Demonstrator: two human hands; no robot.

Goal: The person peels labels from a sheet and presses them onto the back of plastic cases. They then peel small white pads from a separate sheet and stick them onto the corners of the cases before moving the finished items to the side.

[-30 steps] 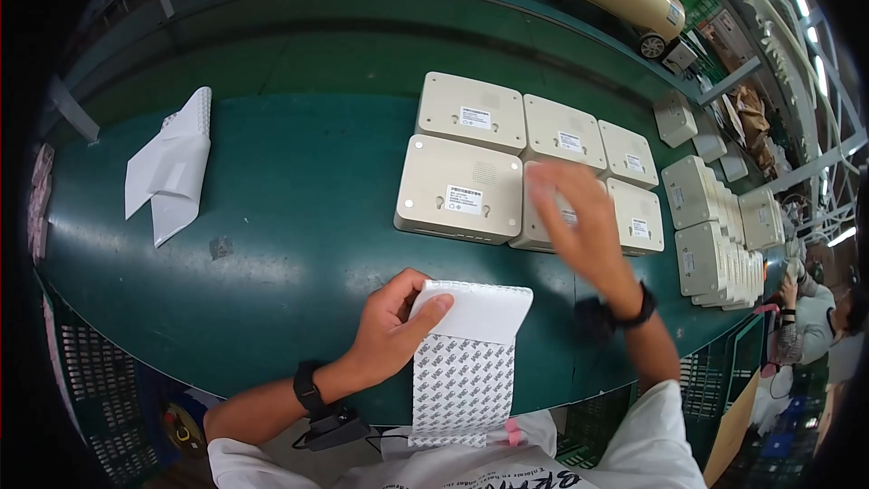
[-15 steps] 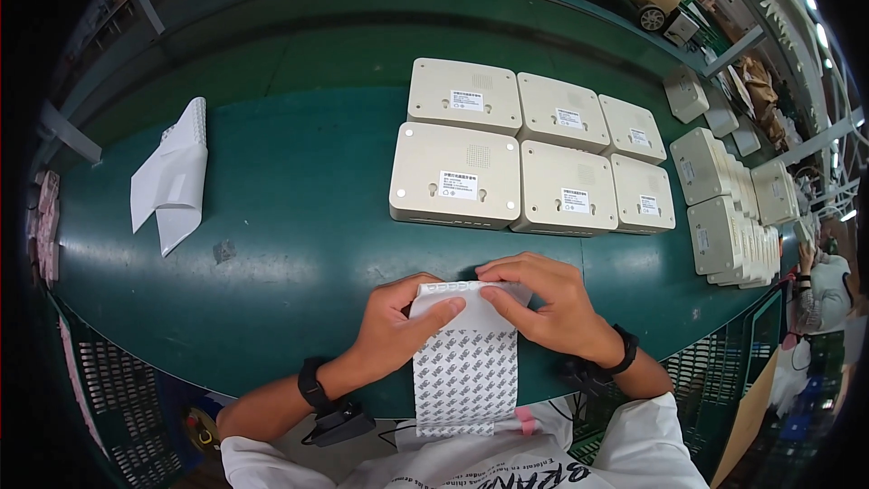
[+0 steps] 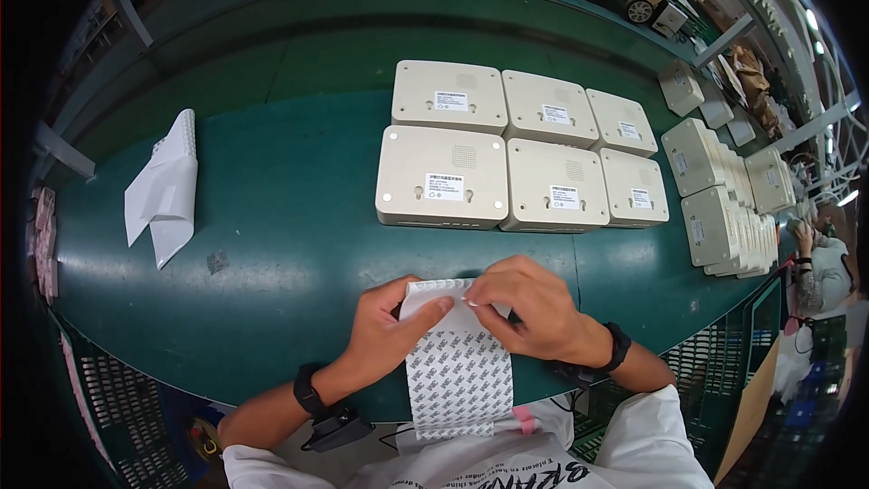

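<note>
My left hand [image 3: 385, 324] grips the top left edge of a white sheet of adhesive pads [image 3: 459, 380], its thumb lying across the front. A row of small round pads runs along the folded top edge, and the backing below carries a repeated grey print. At that edge my right hand [image 3: 534, 308] is closed in a pinch, with a small white round pad [image 3: 469, 301] at its fingertips. Beyond my hands lie several beige plastic boxes [image 3: 444, 158] in two rows, labels upward. The near left box has white round pads at its corners.
A crumpled white sheet [image 3: 172, 190] lies on the green tabletop [image 3: 281, 244] at the left. More beige boxes [image 3: 711, 222] stand stacked at the right. Green plastic crates [image 3: 118, 398] flank me below the table edge. Another person [image 3: 824, 263] is at the far right.
My right hand has drawn its fingers together into a pinch at the sheet's top edge, and a small white pad now shows there. The left hand keeps its grip.
</note>
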